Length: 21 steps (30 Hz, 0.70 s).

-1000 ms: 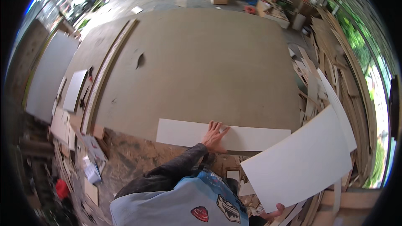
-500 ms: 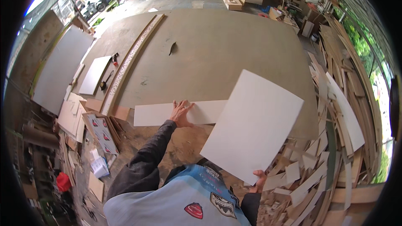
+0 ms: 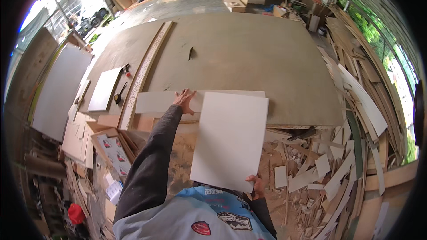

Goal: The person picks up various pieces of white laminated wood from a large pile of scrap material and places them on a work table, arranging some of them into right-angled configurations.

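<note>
My right hand (image 3: 255, 185) grips the near right corner of a white rectangular panel (image 3: 231, 142). The panel's far end overlaps a long, narrow white board (image 3: 155, 102) lying along the near edge of the large worktable (image 3: 240, 58). Whether the two touch, I cannot tell. My left hand (image 3: 184, 101) rests on the narrow board with its fingers spread, just left of the panel. Part of the board is hidden under the panel, though its far edge shows beyond it.
A long wooden rail (image 3: 147, 69) lies across the table's left side. Left of it are a tape measure (image 3: 118, 96), a red-and-black tool (image 3: 127, 70) and a smaller white panel (image 3: 105, 90). Wood offcuts (image 3: 322, 166) heap at right; a cardboard box (image 3: 114, 151) stands at left.
The white panel has swung left and turned straighter, its far end now over the narrow board. My right hand has moved left with it. My left hand stays spread on the board.
</note>
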Each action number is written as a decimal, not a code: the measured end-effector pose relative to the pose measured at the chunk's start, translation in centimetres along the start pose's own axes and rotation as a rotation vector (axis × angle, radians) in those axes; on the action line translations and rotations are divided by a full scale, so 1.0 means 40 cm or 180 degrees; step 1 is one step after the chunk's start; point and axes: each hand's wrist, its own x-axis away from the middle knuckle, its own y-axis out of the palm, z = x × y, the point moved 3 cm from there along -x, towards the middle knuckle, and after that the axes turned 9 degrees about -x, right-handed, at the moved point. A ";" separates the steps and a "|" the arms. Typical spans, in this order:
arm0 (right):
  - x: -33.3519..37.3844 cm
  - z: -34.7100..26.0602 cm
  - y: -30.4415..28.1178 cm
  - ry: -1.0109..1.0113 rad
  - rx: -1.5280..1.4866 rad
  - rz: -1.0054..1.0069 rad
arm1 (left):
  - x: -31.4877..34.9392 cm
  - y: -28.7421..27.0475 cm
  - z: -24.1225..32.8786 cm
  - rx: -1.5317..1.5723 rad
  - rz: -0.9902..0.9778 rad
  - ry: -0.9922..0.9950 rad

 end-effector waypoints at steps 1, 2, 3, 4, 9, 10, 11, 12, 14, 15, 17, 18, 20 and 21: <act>-0.011 0.013 0.035 -0.0045 -0.0040 -0.0050 | -0.010 -0.006 -0.018 0.0068 -0.0024 0.0026; -0.021 0.021 0.059 -0.0094 -0.0071 -0.0090 | -0.025 -0.016 -0.019 0.0109 -0.0046 0.0055; -0.040 0.038 0.064 -0.0079 -0.0056 0.0000 | -0.039 -0.029 -0.022 0.0150 -0.0068 0.0085; -0.066 0.063 0.062 -0.0066 -0.0042 0.0092 | -0.061 -0.037 -0.028 0.0192 -0.0090 0.0120; -0.145 0.183 0.193 0.0319 -0.0161 0.0158 | -0.165 0.087 -0.205 0.0307 0.0285 0.0311; -0.155 0.202 0.210 0.0262 -0.0194 0.0286 | -0.186 0.090 -0.211 0.0383 0.0332 0.0398; -0.169 0.231 0.241 0.0242 -0.0227 0.0378 | -0.208 0.108 -0.244 0.0426 0.0376 0.0533; -0.181 0.260 0.280 0.0222 -0.0275 0.0442 | -0.228 0.127 -0.290 0.0456 0.0410 0.0640; -0.194 0.314 0.347 0.0193 -0.0343 0.0605 | -0.267 0.160 -0.373 0.0438 0.0623 0.0764; -0.191 0.328 0.400 0.0250 -0.0519 0.0654 | -0.277 0.167 -0.414 0.0367 0.0786 0.0761; -0.170 0.341 0.469 0.0296 -0.0862 0.0886 | -0.279 0.181 -0.411 0.0441 0.0735 0.0795; -0.143 0.339 0.469 0.0170 -0.0908 0.1060 | -0.286 0.103 -0.329 0.0593 0.0561 0.0916; -0.140 0.347 0.530 0.0081 -0.0940 0.1040 | -0.289 0.038 -0.353 0.0630 0.0426 0.0877; -0.136 0.353 0.566 0.0002 -0.0922 0.0945 | -0.295 0.044 -0.384 0.0618 0.0427 0.0839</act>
